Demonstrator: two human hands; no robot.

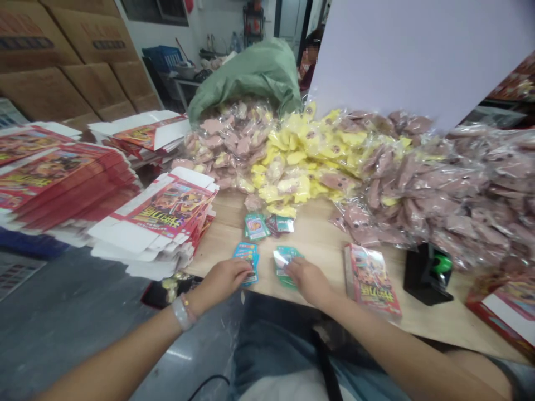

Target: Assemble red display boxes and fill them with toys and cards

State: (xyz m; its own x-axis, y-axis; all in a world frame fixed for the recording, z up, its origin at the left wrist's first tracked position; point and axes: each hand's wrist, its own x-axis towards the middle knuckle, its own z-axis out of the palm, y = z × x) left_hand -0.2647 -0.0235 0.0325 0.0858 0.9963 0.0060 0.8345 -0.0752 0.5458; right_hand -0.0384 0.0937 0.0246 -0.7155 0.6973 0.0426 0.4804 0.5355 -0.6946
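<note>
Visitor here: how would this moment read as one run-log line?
left hand: on blue cards | right hand: on green cards | nearby: red printed box

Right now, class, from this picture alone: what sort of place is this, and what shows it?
Probably a small packing workshop: flat printed box blanks, bagged pink and yellow items spilling from a green sack, and stacked brown cartons.

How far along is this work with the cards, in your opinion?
It seems early. Done: one printed box looks folded, lying on the wooden table. In hand: the left hand is on blue cards, the right hand on green cards. Left: many flat printed boxes and large heaps of bagged yellow and pink pieces remain.
</note>
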